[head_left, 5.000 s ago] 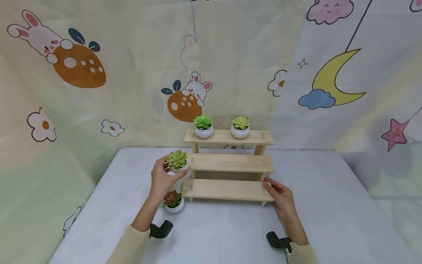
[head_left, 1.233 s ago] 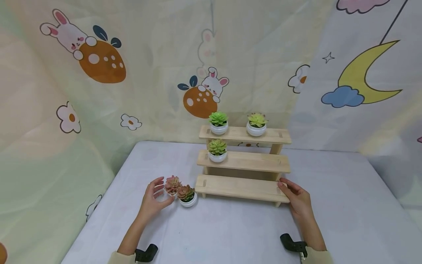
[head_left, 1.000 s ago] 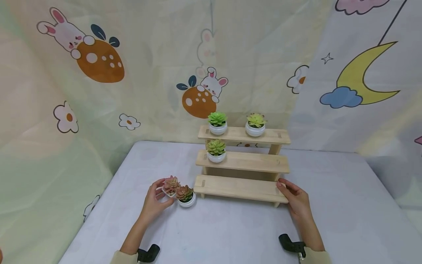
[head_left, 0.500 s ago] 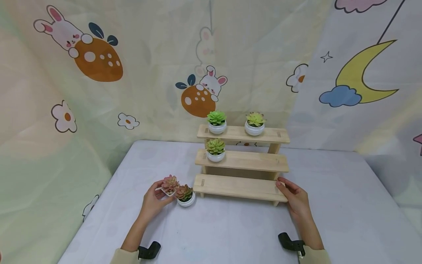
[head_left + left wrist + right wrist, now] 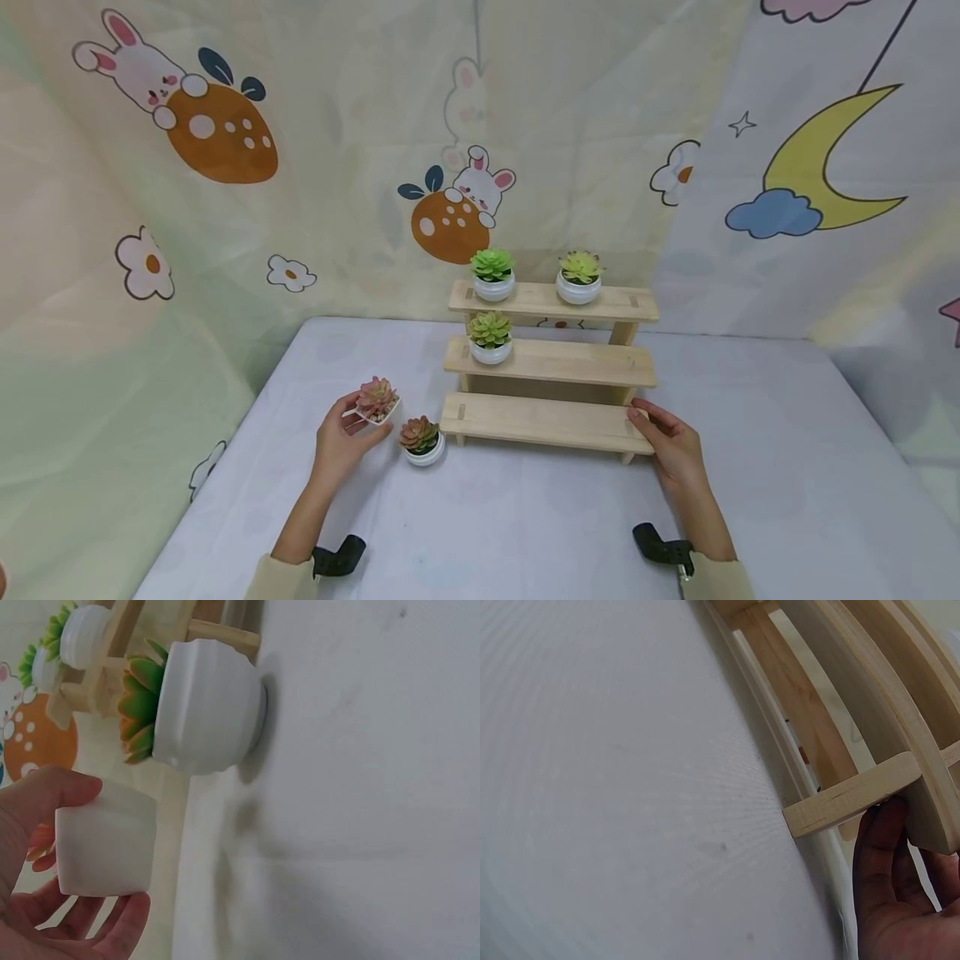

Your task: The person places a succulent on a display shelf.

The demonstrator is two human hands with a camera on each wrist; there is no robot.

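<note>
Three pots already sit on the wooden shelf (image 5: pixel 551 363): a bright green plant (image 5: pixel 492 275) and a yellow-green plant (image 5: pixel 578 277) on the top step, and a pale green plant (image 5: pixel 489 337) at the left end of the middle step. The bottom step holds nothing.

Two pots are not yet shelved. The left hand (image 5: pixel 341 433) has its thumb and fingers curled round the pink plant (image 5: pixel 376 400), lifted clear of the table (image 5: pixel 525 533) at about 9 o'clock from the shelf's bottom step; in the left wrist view the white pot (image 5: pixel 105 840) is off the cloth, tilted. The reddish plant (image 5: pixel 420 440) stands on the table just beside the bottom step's left end, at roughly 4 o'clock from the held pot, near it but not touching.

The right hand (image 5: pixel 667 442) rests on the right end of the bottom step, with fingertips (image 5: pixel 881 847) against the board end, apparently steadying it; the fingers look fairly straight, not wrapped round it.

Judged progress: about three of five placed; the held pink one and the reddish one remain, with room on the middle and bottom steps.
</note>
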